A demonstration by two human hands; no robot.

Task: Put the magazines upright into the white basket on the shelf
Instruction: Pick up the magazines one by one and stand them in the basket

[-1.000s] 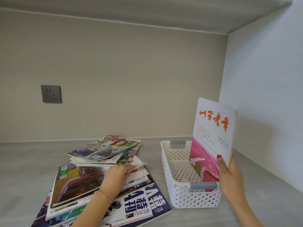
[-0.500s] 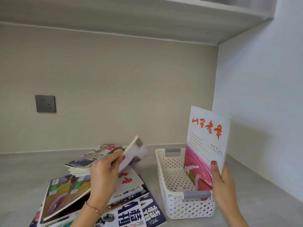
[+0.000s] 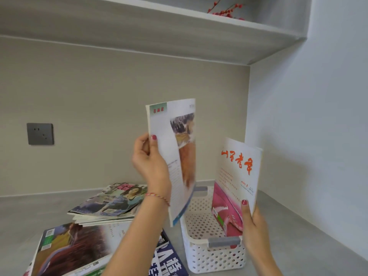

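Observation:
The white perforated basket (image 3: 215, 255) with grey handles stands on the grey shelf at the lower right. My right hand (image 3: 252, 222) holds a white and pink magazine with red lettering (image 3: 237, 176) upright, its lower edge inside the basket's right side. My left hand (image 3: 151, 162) grips a second magazine (image 3: 175, 156) by its left edge, upright in the air just left of and above the basket. More magazines lie flat in two loose piles: a far pile (image 3: 113, 202) and a near pile (image 3: 73, 250).
A grey wall socket (image 3: 40, 133) sits on the back wall at left. A shelf board (image 3: 179, 34) runs overhead, with a red berry twig (image 3: 225, 10) on it. The white side wall (image 3: 318, 136) closes in the right.
My left hand has lifted a magazine off the pile and swung it up and right toward the basket. The right hand still holds its magazine upright in the basket.

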